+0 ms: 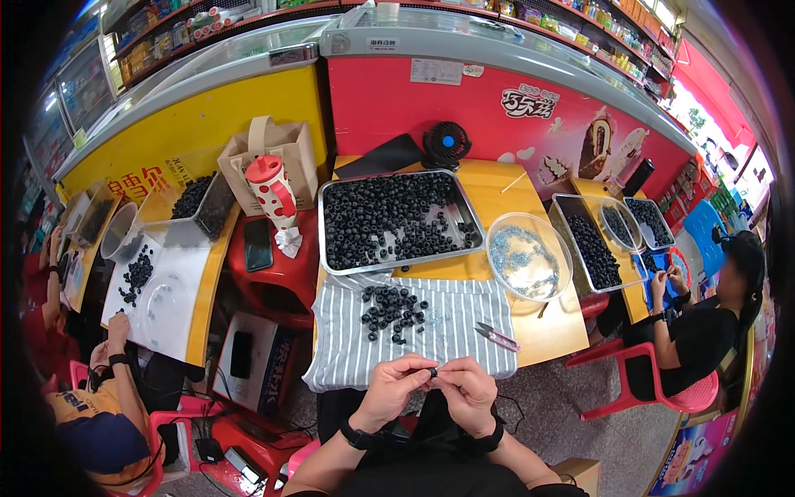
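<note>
My left hand pinches a small black ring-shaped part between thumb and fingertips, just off the front edge of the table. Against its other side my right hand is closed at the fingertips; what these hold, if anything, is too small to tell. A loose pile of similar black parts lies on the grey-and-white striped cloth ahead of my hands. Tiny clear bits are scattered right of the pile. Thread snips with a pinkish handle rest near the cloth's right edge.
Behind the cloth stands a metal tray of many black parts. Right of it is a clear round bowl with small bluish-clear bits. A black fan stands at the back. Seated people work at tables on both sides. A red stool holds a cup.
</note>
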A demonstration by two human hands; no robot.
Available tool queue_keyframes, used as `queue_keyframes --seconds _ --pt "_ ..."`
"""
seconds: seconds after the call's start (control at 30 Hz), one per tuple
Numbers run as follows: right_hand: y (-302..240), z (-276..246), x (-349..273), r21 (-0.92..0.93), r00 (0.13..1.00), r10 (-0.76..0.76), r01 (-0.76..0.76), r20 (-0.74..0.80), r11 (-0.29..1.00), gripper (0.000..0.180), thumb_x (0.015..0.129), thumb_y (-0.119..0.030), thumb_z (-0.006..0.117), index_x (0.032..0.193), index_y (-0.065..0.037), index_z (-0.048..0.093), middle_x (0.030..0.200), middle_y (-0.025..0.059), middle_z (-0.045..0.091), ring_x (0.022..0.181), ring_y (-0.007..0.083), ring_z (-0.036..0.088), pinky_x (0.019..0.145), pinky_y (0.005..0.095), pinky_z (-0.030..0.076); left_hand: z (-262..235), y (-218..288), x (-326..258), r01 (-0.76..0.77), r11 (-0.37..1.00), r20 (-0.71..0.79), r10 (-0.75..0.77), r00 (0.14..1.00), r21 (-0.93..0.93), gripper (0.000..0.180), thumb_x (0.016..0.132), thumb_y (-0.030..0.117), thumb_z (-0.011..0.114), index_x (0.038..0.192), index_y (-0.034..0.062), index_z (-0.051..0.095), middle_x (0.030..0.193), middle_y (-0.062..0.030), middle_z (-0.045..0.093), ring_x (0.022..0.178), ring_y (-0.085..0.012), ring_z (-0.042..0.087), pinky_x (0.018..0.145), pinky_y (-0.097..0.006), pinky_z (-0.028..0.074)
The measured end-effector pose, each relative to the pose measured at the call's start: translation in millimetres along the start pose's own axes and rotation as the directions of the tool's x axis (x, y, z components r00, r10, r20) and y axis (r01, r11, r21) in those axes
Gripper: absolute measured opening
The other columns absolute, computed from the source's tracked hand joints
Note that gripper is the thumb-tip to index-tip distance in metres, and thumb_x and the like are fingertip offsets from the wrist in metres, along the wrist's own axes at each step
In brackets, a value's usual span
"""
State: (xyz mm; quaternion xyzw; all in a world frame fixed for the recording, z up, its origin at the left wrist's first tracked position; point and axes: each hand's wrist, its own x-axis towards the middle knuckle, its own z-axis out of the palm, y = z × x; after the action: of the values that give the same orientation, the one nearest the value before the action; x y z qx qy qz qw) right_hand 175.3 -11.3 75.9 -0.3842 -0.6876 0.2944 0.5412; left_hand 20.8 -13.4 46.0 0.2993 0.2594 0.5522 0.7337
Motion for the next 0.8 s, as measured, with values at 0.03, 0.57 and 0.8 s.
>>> queue_keyframes --seconds 0.03,0.57,0.8 --pt "0 1 0 -0.003 1.000 -0.005 0.005 -0.005 1.000 0.013 0.073 0.005 0.071 0.082 0.001 0.063 0.083 0.0102 0.062 0.069 0.0172 0.062 0.059 0.0249 0.050 1 1 0 -0.011 1.000 -0.001 0.011 1.000 0.007 0.020 0.088 -0.005 0.057 0.106 -0.0060 0.064 0.098 -0.0078 0.059 0.082 -0.0137 0.059 0.074 -0.024 0.050" --pt "-12 -31 35 0.168 0.774 0.006 -0.145 0.633 0.975 0.026 0.079 -0.005 0.070 0.104 -0.002 0.064 0.084 0.0088 0.061 0.079 0.0242 0.062 0.068 0.0319 0.048 -7 27 -5 0.181 0.969 0.192 -0.212 0.958 0.168 0.057 0.080 -0.007 0.062 0.134 -0.0023 0.044 0.085 -0.0038 0.058 0.074 -0.0105 0.057 0.066 -0.022 0.048" --pt "1 -24 18 0.237 0.813 -0.156 0.022 0.561 0.971 0.027 0.078 -0.006 0.069 0.103 -0.002 0.060 0.082 0.0094 0.060 0.076 0.0298 0.062 0.065 0.0358 0.049 -13 18 -5 0.227 0.973 0.201 -0.232 0.952 0.048 0.052 0.079 -0.002 0.068 0.127 -0.0083 0.048 0.084 -0.0063 0.060 0.073 -0.0132 0.060 0.067 -0.024 0.051"
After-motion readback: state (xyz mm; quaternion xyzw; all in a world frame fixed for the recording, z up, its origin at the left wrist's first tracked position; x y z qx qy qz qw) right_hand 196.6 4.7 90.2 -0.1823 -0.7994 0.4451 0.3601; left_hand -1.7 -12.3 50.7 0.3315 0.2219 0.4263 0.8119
